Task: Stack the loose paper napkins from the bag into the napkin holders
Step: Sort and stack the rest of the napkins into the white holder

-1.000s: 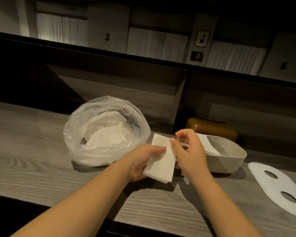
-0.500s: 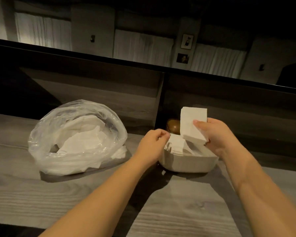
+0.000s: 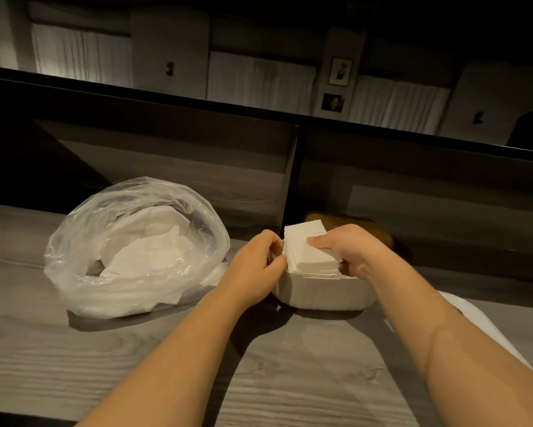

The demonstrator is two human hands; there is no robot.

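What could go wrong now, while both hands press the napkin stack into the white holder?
The napkin stack sits tilted and stands above the rim of the white holder, so its top sheets may slide off when the left hand and right hand let go. The edges are uneven and could crumple. The open plastic bag lies close to the left forearm and might be dragged.

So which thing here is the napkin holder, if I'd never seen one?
Start at the big crumpled clear plastic bag on the grey wooden counter and look just to its right. The napkin holder is the low white tub with rounded corners, between both hands. Unlike the floppy bag, it is rigid and holds a squared stack of napkins.
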